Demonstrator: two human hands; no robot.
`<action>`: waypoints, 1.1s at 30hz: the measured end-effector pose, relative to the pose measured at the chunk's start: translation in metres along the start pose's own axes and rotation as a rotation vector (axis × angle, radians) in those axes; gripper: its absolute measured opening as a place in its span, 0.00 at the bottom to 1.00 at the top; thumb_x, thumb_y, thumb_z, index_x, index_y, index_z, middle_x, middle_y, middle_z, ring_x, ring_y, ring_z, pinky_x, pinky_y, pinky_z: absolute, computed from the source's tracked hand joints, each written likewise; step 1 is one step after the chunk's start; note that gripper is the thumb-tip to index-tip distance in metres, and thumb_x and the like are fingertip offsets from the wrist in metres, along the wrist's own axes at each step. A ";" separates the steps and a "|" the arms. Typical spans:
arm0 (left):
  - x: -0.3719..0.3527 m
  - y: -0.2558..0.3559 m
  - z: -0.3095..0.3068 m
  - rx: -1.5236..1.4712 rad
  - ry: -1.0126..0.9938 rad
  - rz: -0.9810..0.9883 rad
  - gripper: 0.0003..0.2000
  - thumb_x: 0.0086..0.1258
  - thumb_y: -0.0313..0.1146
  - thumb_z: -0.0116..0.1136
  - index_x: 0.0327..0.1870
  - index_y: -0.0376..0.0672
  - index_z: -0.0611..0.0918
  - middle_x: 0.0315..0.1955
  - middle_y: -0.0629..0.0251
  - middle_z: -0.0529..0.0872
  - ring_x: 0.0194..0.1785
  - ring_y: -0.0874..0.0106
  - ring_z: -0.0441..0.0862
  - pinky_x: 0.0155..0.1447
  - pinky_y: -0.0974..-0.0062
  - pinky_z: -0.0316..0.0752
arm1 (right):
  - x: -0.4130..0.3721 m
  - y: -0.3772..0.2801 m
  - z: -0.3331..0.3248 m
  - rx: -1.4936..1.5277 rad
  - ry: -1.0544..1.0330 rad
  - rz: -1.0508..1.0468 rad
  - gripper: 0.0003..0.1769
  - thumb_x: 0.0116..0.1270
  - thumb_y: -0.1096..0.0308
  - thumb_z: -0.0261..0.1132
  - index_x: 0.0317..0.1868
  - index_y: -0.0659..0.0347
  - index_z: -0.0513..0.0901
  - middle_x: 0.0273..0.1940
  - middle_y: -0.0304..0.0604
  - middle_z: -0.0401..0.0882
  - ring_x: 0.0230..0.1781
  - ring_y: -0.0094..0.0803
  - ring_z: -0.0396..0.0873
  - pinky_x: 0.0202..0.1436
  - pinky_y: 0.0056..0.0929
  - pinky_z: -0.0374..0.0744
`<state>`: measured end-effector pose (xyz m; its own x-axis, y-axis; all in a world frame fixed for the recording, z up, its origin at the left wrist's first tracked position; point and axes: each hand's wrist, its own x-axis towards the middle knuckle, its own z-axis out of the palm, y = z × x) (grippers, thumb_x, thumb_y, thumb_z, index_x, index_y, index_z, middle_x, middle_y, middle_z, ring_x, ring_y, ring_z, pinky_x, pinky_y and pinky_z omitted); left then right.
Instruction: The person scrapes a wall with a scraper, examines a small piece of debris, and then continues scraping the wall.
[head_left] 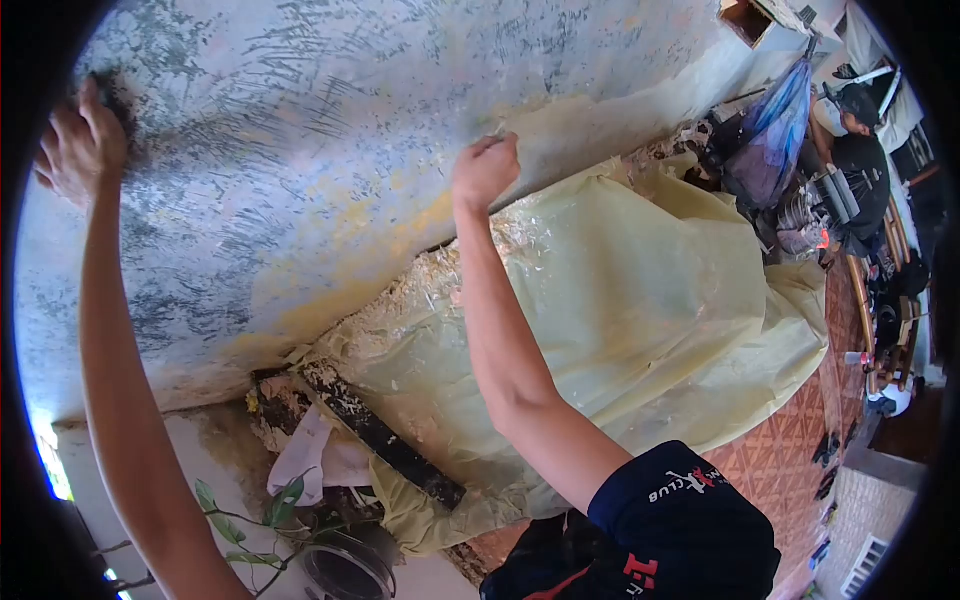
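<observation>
My left hand (80,145) rests against the scraped, patchy wall (330,110) at the far left, its fingers apart beside a dark patch. Near the middle of the view, my right hand (486,170) is closed in front of the wall; what its fingers hold, if anything, is too small to make out. Below it, a pale yellow-green sheet (630,290) lies draped along the wall's foot, with flakes of scraped material (430,290) along its upper edge. The wall shows blue-grey, white and yellow areas with many dark scratch marks.
A dark, dirty board (380,435) lies by the sheet's lower left. Below stand a leafy plant (285,500) and a round dark container (345,570). At right are a blue-purple bag (775,130), a person in dark clothes (865,170), and reddish tiled floor (770,450).
</observation>
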<state>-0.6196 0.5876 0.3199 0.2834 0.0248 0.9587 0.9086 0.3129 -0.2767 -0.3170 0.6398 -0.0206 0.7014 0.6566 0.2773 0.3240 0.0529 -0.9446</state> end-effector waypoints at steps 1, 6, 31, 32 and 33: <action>0.003 0.016 -0.008 -0.092 0.081 0.029 0.36 0.69 0.69 0.35 0.72 0.58 0.66 0.69 0.57 0.67 0.72 0.55 0.60 0.74 0.54 0.49 | 0.002 -0.009 -0.006 0.016 -0.004 -0.017 0.02 0.61 0.78 0.56 0.33 0.69 0.71 0.30 0.62 0.77 0.33 0.62 0.78 0.37 0.53 0.75; 0.008 0.034 -0.021 -0.158 0.044 -0.011 0.36 0.69 0.70 0.29 0.74 0.61 0.61 0.73 0.64 0.62 0.77 0.55 0.51 0.78 0.53 0.39 | 0.016 -0.009 0.008 -0.049 0.076 -0.030 0.02 0.61 0.77 0.56 0.33 0.68 0.72 0.31 0.61 0.78 0.33 0.62 0.79 0.36 0.55 0.75; 0.013 0.052 -0.035 -0.143 0.017 0.018 0.35 0.71 0.68 0.34 0.75 0.60 0.61 0.75 0.66 0.58 0.77 0.56 0.50 0.76 0.49 0.45 | 0.023 0.000 -0.007 0.006 0.000 0.050 0.06 0.63 0.75 0.55 0.31 0.70 0.73 0.27 0.64 0.78 0.29 0.63 0.78 0.34 0.55 0.74; 0.014 0.052 -0.037 -0.141 0.009 0.019 0.35 0.71 0.68 0.34 0.75 0.60 0.61 0.75 0.66 0.58 0.77 0.56 0.50 0.76 0.49 0.45 | 0.021 0.003 -0.006 0.018 0.018 0.048 0.06 0.63 0.75 0.55 0.30 0.69 0.73 0.26 0.64 0.78 0.29 0.63 0.78 0.34 0.55 0.74; 0.015 0.052 -0.038 -0.143 0.008 0.017 0.35 0.71 0.67 0.34 0.75 0.60 0.61 0.75 0.66 0.58 0.77 0.55 0.51 0.75 0.49 0.45 | 0.018 0.002 -0.004 0.035 0.038 0.047 0.06 0.63 0.75 0.54 0.30 0.69 0.72 0.26 0.63 0.77 0.28 0.63 0.78 0.33 0.55 0.74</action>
<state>-0.5563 0.5684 0.3169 0.3010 0.0217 0.9534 0.9378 0.1744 -0.3001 -0.3010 0.6482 -0.0168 0.7394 0.6298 0.2382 0.2680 0.0493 -0.9621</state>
